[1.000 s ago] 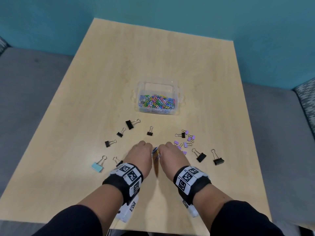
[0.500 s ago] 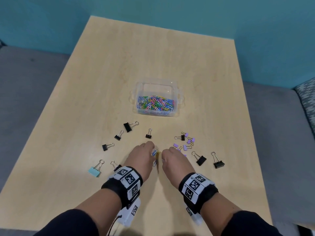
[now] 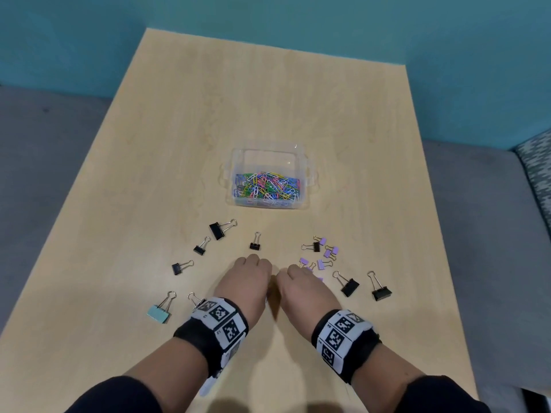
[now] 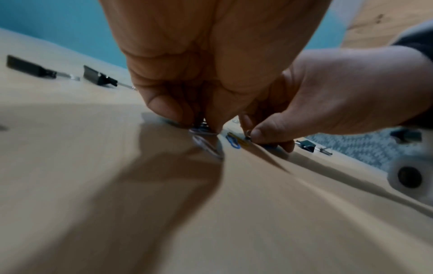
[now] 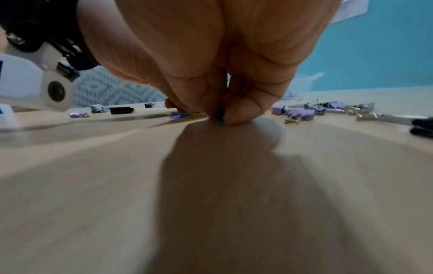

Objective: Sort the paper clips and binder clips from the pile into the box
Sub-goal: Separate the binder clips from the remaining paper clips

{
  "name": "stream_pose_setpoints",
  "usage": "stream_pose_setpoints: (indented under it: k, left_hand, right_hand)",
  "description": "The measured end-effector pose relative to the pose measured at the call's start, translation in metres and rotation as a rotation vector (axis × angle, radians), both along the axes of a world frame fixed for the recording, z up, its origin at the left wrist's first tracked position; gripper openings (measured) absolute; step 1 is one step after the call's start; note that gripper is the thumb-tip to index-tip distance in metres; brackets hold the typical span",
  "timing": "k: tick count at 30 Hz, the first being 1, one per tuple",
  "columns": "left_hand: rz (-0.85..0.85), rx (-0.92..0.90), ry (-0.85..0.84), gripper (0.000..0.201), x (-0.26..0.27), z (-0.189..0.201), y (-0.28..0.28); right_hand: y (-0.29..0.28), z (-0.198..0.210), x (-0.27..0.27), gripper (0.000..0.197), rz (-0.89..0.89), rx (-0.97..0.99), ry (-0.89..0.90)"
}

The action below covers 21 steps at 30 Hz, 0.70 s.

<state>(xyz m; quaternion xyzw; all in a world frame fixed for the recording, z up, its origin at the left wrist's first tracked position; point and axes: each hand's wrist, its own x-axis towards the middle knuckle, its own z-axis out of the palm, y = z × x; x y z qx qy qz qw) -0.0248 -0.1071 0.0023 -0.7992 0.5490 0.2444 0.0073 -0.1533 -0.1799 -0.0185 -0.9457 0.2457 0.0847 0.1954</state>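
Teal wall behind; table [image 3: 179, 144] pale wood. Both hands low, knuckles up: left hand [image 3: 246, 281] pinched loose paper clips [image 4: 201, 129], right hand [image 3: 304, 286] pinched a blue one [image 5: 220, 115], presumably for the box [image 3: 307, 174]. Binder clips [image 3: 348, 286] lay scattered beside them.

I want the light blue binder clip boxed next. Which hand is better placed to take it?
Left. The light blue clip lies just outside the left hand; the right hand would have to cross over.
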Motion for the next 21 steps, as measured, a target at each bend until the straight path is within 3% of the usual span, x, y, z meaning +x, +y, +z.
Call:
stream_pose_setpoints:
  k: [10, 14, 17, 19, 21]
  left_hand:
    - [0.134, -0.011, 0.131, 0.017, 0.006, 0.002, -0.006]
    - [0.354, -0.088, 0.312, 0.014, 0.016, 0.007, -0.002]
    - [0.524, -0.195, 0.413, 0.016, 0.043, 0.019, -0.015]
    - [0.553, -0.273, 0.390, 0.017, 0.068, 0.030, -0.036]
    - [0.554, -0.353, 0.357, 0.018, 0.091, 0.044, -0.062]
  right_hand:
    - [-0.006, 0.009, 0.013, 0.032, -0.032, 0.063, 0.028]
    - [-0.022, 0.024, 0.015, 0.013, -0.275, 0.298, 0.022]
    - [-0.045, 0.039, 0.024, 0.013, -0.566, 0.522, -0.146]
    - [-0.069, 0.052, 0.042, 0.012, -0.685, 0.563, -0.224]
    - [-0.098, 0.064, 0.066, 0.014, -0.695, 0.500, -0.289]
